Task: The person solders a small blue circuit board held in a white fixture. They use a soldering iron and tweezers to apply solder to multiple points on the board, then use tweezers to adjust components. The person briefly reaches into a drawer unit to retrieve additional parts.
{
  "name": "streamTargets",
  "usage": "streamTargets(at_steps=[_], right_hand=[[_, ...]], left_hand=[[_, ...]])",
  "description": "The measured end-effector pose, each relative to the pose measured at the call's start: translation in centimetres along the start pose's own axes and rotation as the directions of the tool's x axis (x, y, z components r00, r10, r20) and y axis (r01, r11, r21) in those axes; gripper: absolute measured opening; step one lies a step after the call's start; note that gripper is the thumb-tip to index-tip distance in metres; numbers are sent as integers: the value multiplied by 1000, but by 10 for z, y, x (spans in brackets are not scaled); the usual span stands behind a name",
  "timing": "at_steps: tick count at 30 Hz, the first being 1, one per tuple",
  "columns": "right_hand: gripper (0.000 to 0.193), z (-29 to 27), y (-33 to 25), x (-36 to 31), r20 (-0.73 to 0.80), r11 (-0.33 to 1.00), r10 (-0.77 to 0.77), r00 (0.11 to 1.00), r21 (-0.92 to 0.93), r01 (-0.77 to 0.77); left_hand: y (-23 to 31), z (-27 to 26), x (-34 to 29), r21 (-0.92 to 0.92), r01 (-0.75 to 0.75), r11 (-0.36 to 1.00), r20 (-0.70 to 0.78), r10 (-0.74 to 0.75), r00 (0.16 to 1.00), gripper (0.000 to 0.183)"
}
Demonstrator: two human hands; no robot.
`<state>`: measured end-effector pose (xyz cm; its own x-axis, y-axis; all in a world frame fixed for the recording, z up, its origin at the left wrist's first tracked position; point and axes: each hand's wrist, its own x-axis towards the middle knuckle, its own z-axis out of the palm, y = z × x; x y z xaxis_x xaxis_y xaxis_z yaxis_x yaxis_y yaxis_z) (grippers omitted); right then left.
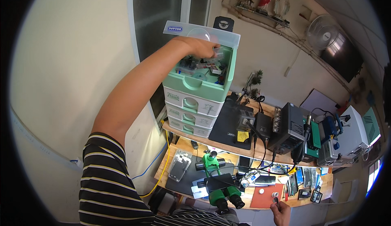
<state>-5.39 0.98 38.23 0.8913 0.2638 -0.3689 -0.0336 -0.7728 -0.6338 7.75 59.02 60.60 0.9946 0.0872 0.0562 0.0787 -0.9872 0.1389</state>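
My left hand reaches over the open top compartment of a green and white plastic drawer unit. Its fingers are curled down by a small clear plastic piece; what they grip is not plain. Small parts and clear packets lie in the compartment, with a little white and red box among them. The translucent lid stands raised behind my hand. Low at the right, my right hand is closed on a small dark, shiny object, near the edge of a reddish-brown mat.
A green microscope stands on the wooden workbench, beside a phone in a clear tray. On the shelf above are a black mat, a dark boxy device and hanging cables. A yellow cable runs down at the left.
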Motion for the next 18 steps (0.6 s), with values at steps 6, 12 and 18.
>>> streamTargets(at_steps=[6, 12, 18], right_hand=[[54, 3, -8, 9, -22, 999, -25, 999, 31, 25], [50, 0, -22, 12, -11, 989, 90, 996, -116, -90], [49, 1, -30, 11, -29, 990, 105, 994, -96, -107]], left_hand=[[-21, -8, 8, -165, -80, 983, 103, 98, 990, 44], [-22, -14, 5, -400, 58, 915, 86, -26, 996, 36], [-16, -16, -5, -510, 61, 858, 81, -23, 996, 36]])
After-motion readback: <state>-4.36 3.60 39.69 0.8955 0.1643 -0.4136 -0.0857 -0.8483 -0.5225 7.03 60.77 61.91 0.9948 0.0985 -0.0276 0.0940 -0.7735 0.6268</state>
